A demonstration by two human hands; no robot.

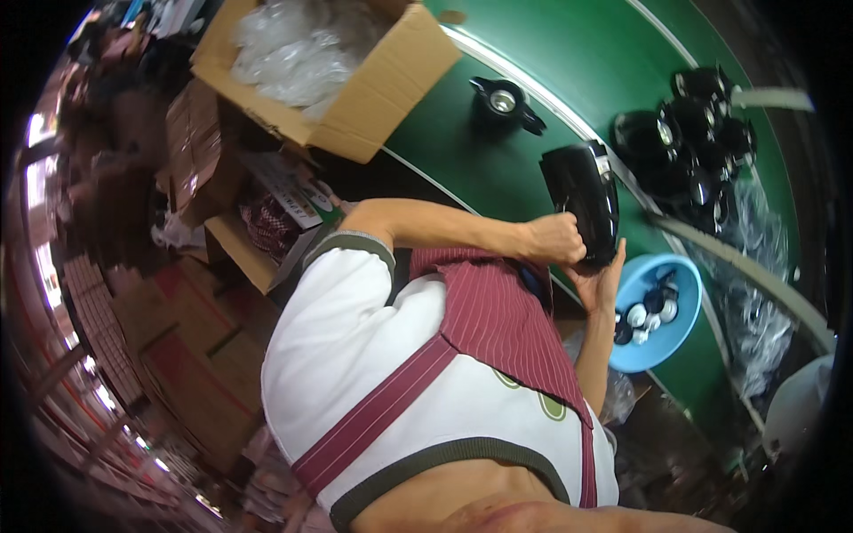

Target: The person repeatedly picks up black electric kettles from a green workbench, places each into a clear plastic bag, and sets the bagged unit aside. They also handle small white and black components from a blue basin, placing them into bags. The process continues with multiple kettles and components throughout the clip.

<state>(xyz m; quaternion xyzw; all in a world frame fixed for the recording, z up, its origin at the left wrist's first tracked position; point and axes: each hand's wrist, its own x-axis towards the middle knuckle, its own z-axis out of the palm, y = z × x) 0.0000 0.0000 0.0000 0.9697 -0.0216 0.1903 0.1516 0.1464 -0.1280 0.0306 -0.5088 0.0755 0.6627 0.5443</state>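
one black container (583,191) has right hand (597,282) below, left hand (556,238) alongside.

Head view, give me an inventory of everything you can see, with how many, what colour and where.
Cardboard box: one, brown, upper left
Plastic bags: several, clear, inside that box
Table: one, green, upper centre to right
Two-armed part: one, black with silver centre, on the table
Clustered parts: several, black, upper right
Plastic film: uncounted, clear, right
Bowl: one, light blue, right of the hands
Small pieces: several, black and white, in the bowl
Held part: one, black, at both hands
Apron: one, striped maroon, torso
Left hand: one, bare, against held part
Right hand: one, bare, at its lower end
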